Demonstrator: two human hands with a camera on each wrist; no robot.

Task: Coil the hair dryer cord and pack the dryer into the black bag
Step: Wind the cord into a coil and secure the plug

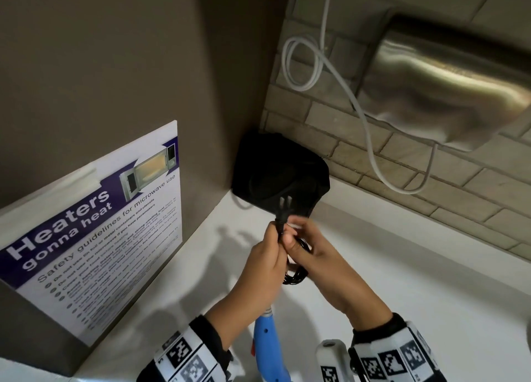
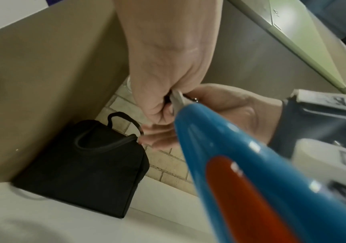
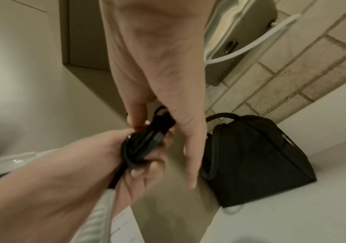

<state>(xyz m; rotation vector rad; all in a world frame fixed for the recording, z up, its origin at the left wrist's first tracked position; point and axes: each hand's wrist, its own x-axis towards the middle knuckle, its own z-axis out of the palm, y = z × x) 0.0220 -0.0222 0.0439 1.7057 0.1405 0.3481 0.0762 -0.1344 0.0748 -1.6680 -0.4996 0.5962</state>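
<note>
Above the white desk (image 1: 402, 266), the left hand (image 1: 267, 255) grips the coiled black cord (image 1: 296, 277), plug (image 1: 283, 209) up; the right hand (image 1: 319, 262) pinches the bundle. The blue hair dryer (image 1: 270, 344) hangs below. The cord looks springy: hold the loops together. The black bag (image 1: 275, 172) sits closed in the corner.

A poster (image 1: 94, 229) leaned against the wall to the left, headed "Heaters gonna heat" in white on purple, with "Safety guidelines for microwave use" beneath it beside a microwave picture. Its bulleted lines were too small to read.

bag (image 1: 280, 172) in corner, cord (image 1: 293, 277) seemingly before it
</note>
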